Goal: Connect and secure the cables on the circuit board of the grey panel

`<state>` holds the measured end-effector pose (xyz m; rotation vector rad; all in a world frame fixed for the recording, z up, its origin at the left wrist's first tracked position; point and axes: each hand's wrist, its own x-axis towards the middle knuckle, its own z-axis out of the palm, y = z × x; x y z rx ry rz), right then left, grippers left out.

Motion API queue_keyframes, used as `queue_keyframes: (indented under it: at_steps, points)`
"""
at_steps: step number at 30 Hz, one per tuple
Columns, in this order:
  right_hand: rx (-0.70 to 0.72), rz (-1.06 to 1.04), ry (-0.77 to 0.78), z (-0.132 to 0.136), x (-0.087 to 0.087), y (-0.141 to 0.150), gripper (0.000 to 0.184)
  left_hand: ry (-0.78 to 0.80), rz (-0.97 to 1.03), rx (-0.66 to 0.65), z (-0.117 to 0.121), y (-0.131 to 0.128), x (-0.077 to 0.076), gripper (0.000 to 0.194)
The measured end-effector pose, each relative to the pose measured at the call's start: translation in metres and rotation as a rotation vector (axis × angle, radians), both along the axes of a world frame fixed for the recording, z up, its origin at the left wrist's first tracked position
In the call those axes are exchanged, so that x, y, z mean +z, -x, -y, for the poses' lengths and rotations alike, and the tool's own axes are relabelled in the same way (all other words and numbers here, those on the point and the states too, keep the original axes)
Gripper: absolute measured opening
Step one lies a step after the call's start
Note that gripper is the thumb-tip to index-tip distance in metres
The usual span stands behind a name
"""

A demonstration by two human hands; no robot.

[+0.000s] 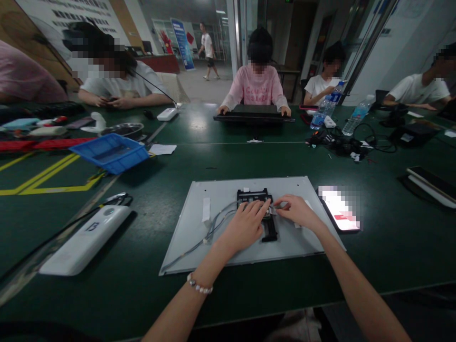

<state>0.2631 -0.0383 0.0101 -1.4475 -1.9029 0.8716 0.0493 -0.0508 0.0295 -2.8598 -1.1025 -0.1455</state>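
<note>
A grey metal panel [228, 190] lies flat on the dark green table in front of me. A black bracket-like part [253, 194] is mounted near its middle, with thin grey cables [213, 228] running off to the left. My left hand [245, 225] rests on the black part, fingers curled down onto it. My right hand [297, 213] sits just to the right, fingers pinched on a small pale piece [275, 208] at the part's edge. What that piece is I cannot make out.
A lit phone [340, 209] lies right of the panel. A white device [85, 240] with a cable lies at the left, a blue plastic basket [110, 152] behind it. Several people sit across the table; water bottles [326, 111] and tangled cables [342, 142] lie at the far right.
</note>
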Motion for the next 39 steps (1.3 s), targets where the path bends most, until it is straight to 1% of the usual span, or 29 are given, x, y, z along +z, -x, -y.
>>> queue_keyframes:
  at_steps: [6,12,18,23,26,28,33,36,39]
  points:
    - [0.021,0.039,-0.016,0.003,0.004,0.002,0.019,0.007,-0.004,0.002,0.001,-0.001,0.0,0.063]
    - [0.075,0.083,0.013,0.004,0.001,0.001,0.029,0.006,-0.003,-0.001,0.001,0.0,0.001,0.062]
    - [0.066,0.141,-0.026,0.005,0.003,0.003,0.021,-0.003,-0.003,-0.008,0.002,0.0,0.001,0.062]
    - [0.049,0.135,-0.056,0.006,0.004,0.004,0.01,-0.011,-0.019,-0.012,0.001,-0.001,-0.001,0.062]
    - [0.01,0.122,-0.058,0.004,0.003,-0.001,0.006,-0.011,-0.02,-0.013,0.001,0.0,-0.001,0.062]
    - [-0.048,0.133,-0.05,0.002,0.002,-0.006,0.006,-0.006,-0.017,-0.016,0.001,0.0,-0.001,0.063]
    - [-0.217,0.304,-0.045,-0.003,-0.005,-0.026,0.01,0.002,-0.014,-0.011,0.002,0.0,-0.002,0.063]
    - [-0.257,0.38,-0.087,-0.005,-0.01,-0.035,0.011,0.006,-0.022,-0.016,0.002,-0.001,-0.002,0.063]
    - [-0.267,0.406,-0.13,-0.006,-0.013,-0.042,0.013,0.005,-0.011,-0.018,0.002,-0.001,-0.003,0.063]
